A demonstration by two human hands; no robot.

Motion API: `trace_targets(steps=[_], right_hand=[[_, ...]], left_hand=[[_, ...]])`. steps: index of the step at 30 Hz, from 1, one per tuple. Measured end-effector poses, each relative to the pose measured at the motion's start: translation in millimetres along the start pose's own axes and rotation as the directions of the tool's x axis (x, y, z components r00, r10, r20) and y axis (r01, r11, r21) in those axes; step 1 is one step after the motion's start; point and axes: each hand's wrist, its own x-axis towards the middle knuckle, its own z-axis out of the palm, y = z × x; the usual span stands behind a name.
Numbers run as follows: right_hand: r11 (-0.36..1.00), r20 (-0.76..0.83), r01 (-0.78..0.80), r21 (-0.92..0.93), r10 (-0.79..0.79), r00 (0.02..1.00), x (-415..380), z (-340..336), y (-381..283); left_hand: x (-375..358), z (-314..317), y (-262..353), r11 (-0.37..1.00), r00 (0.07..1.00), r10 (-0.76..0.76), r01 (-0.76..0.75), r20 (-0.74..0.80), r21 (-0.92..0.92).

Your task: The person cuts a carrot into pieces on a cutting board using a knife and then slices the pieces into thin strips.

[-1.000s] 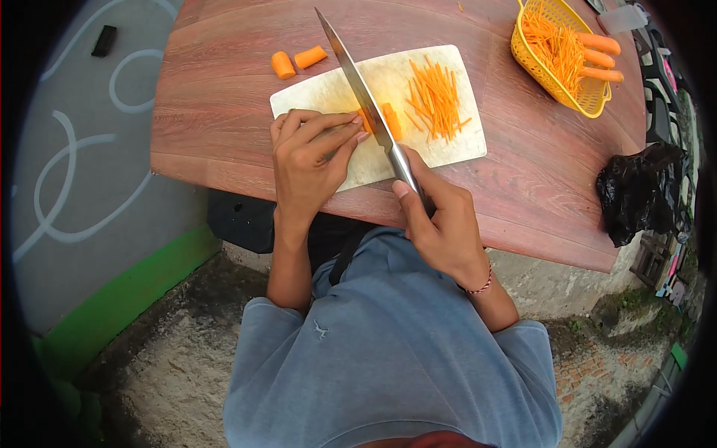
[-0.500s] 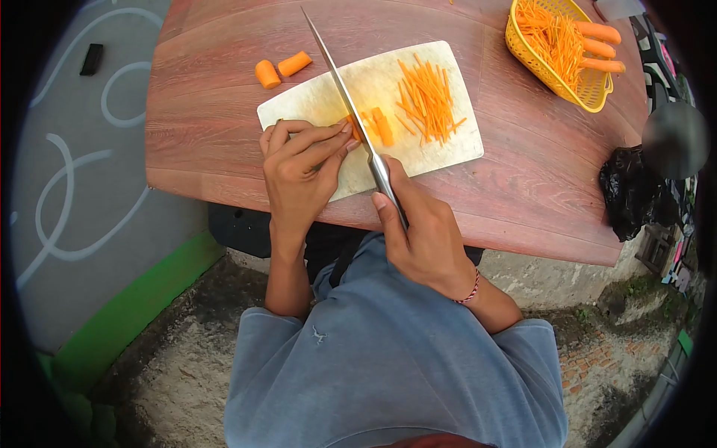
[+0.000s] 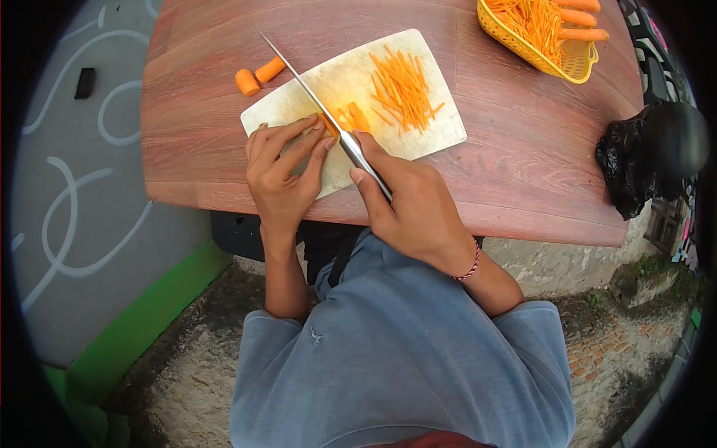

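My right hand [image 3: 407,198] is closed around the handle of a long steel knife [image 3: 308,88], its blade pointing up and left across the white cutting board [image 3: 441,123]. My left hand [image 3: 287,168] pinches a piece of carrot [image 3: 328,125] on the board, fingertips right beside the blade; the fingers partly hide the piece. Just right of the blade lie a few cut carrot slices [image 3: 355,117]. A heap of thin carrot strips [image 3: 407,89] rests on the board's right part. Two carrot chunks [image 3: 258,75] sit on the table beyond the board's left edge.
On the wooden table [image 3: 515,164], a yellow basket [image 3: 523,54] at the far right holds shredded carrot and several whole carrots [image 3: 582,34]. A black plastic bag [image 3: 624,160] hangs at the right edge. A small black object [image 3: 85,83] lies on the grey painted surface at left.
The whole view has shifted, so table things appear a little farther left and up. The knife's blade stays against the carrot piece, and both hands keep their grips.
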Motion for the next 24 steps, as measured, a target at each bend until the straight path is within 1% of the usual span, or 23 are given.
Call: trace_targets(steps=[3,5,9,11,12,14,18,20,24], right_hand=[[1.000,-0.017,0.020,-0.002,-0.020,1.000,-8,-1,2],[1.000,-0.021,0.027,0.003,-0.027,0.999,-11,-2,3],[0.999,-0.041,0.038,0.000,-0.038,0.998,-19,-1,6],[0.997,-0.088,0.067,-0.044,-0.070,0.994,-22,0,6],[0.997,-0.087,0.068,-0.043,-0.071,0.994,-22,-2,6],[0.999,-0.104,0.038,-0.006,-0.039,0.994,-20,-8,4],[0.996,-0.117,0.061,0.061,-0.054,0.992,-19,-11,4],[0.996,-0.070,0.054,0.070,-0.049,0.996,-20,-10,3],[0.992,-0.055,0.039,0.117,-0.033,0.998,-20,-5,4]], left_hand=[[1,0,1,0.999,1.000,0.016,-0.016,-0.016,0.042],[0,-1,0,0.997,0.999,0.046,-0.047,0.020,0.063],[0,0,1,0.998,0.999,0.033,-0.034,0.018,0.055],[0,0,1,0.998,0.999,0.033,-0.033,0.007,0.044],[0,0,1,0.998,0.999,0.032,-0.032,0.007,0.046],[-1,0,-1,0.999,1.000,0.029,-0.030,0.008,0.040],[0,0,1,0.999,1.000,0.027,-0.027,0.008,0.033],[0,0,0,0.999,1.000,0.017,-0.017,0.008,0.032],[0,0,1,1.000,1.000,0.002,-0.002,0.007,0.028]])
